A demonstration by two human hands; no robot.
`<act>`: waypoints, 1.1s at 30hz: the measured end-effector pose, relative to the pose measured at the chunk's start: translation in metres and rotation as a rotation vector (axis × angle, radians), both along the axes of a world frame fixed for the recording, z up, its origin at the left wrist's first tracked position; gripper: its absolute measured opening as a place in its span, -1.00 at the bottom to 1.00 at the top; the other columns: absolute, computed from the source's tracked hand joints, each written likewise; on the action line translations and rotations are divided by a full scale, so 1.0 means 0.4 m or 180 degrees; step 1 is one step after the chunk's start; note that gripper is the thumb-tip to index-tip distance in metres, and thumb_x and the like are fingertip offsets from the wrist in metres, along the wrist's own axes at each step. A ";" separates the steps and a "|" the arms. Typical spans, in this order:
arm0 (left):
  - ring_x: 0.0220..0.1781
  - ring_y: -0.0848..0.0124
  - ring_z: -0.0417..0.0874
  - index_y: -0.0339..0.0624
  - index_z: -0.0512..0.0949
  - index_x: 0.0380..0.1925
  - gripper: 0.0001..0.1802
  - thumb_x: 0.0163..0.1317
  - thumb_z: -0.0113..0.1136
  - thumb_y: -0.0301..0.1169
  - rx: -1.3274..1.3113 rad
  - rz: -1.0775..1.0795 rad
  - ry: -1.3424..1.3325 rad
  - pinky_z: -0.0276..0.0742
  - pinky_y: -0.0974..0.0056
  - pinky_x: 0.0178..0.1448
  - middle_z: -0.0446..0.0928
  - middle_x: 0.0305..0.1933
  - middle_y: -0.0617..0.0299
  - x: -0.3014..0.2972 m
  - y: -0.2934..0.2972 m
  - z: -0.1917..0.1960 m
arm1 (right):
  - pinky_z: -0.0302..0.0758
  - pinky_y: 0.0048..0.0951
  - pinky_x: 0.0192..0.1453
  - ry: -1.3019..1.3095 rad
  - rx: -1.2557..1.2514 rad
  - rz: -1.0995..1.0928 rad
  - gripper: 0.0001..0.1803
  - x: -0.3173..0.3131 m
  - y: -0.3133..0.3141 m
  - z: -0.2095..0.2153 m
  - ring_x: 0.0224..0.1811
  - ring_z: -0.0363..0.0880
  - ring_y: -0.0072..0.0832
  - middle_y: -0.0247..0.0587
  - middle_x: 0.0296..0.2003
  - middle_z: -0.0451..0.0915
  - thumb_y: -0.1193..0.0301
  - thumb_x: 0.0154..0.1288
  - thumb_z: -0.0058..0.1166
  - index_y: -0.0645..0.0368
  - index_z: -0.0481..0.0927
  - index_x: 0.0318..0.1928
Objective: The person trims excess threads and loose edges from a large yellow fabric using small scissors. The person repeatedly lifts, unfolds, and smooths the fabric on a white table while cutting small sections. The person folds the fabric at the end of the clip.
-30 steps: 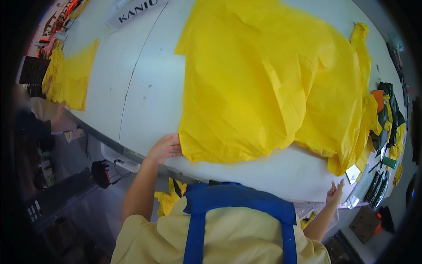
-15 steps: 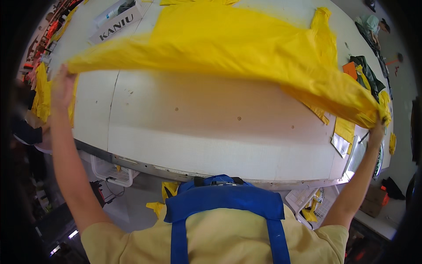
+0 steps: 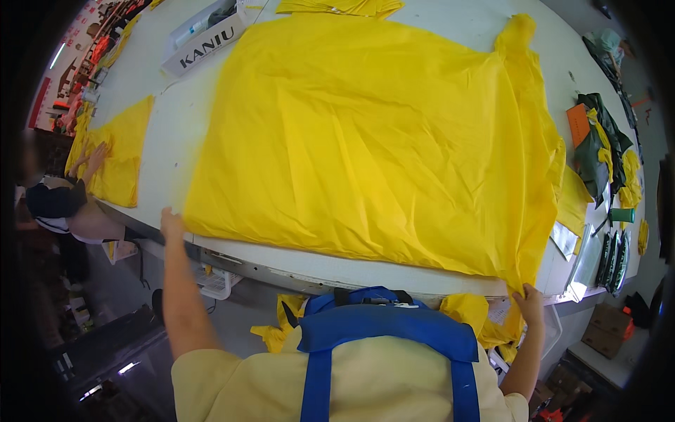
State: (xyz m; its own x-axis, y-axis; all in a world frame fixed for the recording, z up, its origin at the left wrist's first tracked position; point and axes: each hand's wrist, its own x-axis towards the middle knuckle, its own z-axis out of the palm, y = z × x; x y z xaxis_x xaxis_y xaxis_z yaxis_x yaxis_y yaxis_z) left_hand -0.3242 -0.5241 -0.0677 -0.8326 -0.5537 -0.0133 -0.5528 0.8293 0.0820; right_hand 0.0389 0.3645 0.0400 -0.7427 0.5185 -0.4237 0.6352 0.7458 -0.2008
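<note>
Since the earlier frame the yellow fabric sheet [image 3: 380,133] has come down from mid-air and now lies spread flat on the white table [image 3: 176,126]; both my arms have dropped from raised to table-edge height.

Nearest, bottom centre: my pale yellow shirt and the blue apron straps [image 3: 390,330].

Left hand [image 3: 171,225], lower left of centre: at the sheet's near-left corner on the table edge, fingers closed down on the corner. Can't tell if it pinches the fabric or only presses it.

Right hand [image 3: 529,304], lower right: gripping the sheet's near-right corner where it hangs off the table edge, fingers curled around the fabric.

Sheet covers most of the table's middle, wrinkled, with a narrow tail running to the upper right.

Right edge: heap of dark green and yellow items [image 3: 598,144] with an orange piece, flat clear packets just below.

Left edge: another person's hand [image 3: 95,156] resting on a smaller yellow fabric piece [image 3: 119,158].

Upper left, far: long white box [image 3: 204,43] on the table. Top centre: folded yellow fabric [image 3: 337,7].
</note>
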 end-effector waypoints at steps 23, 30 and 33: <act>0.51 -0.11 -0.46 0.41 -0.22 0.42 -0.14 0.22 -0.07 0.19 0.0366 -0.1110 -0.1291 -0.35 -0.59 0.22 -0.48 0.53 0.20 0.013 0.774 -0.113 | 0.25 -0.54 -0.63 0.0565 -0.0902 -0.2296 -0.54 -0.534 0.451 -0.173 -0.68 0.33 -0.54 -0.28 -0.57 0.48 0.26 0.09 0.19 0.29 0.55 -0.05; 0.50 -0.11 -0.50 0.41 -0.22 0.42 -0.15 0.22 -0.08 0.20 0.0456 -0.1283 -0.1083 -0.35 -0.59 0.21 -0.49 0.53 0.24 -0.007 0.719 -0.124 | 0.54 -0.30 -0.07 0.0688 0.1634 -0.1457 -0.27 -0.346 0.851 -0.219 -0.07 0.60 -0.23 0.13 -0.02 0.55 0.30 -0.05 0.23 0.32 0.34 0.17; 0.50 -0.12 -0.50 0.41 -0.21 0.42 -0.15 0.22 -0.08 0.19 0.0416 -0.1219 -0.1113 -0.34 -0.59 0.21 -0.48 0.53 0.24 -0.008 0.710 -0.125 | 0.40 -0.16 0.17 -0.0021 0.1540 -0.1676 -0.24 -0.370 0.740 -0.331 0.08 0.47 0.07 0.22 0.04 0.48 0.14 0.08 0.13 0.20 0.23 0.25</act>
State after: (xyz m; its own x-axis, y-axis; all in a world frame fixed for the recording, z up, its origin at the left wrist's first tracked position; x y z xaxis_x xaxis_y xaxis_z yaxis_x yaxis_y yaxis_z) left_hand -0.3273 -0.2401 -0.1176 -0.9083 -0.1863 -0.3746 -0.2254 0.9722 0.0630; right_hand -0.1093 0.6605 -0.0923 -0.3401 0.9385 -0.0592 0.9355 0.3441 0.0802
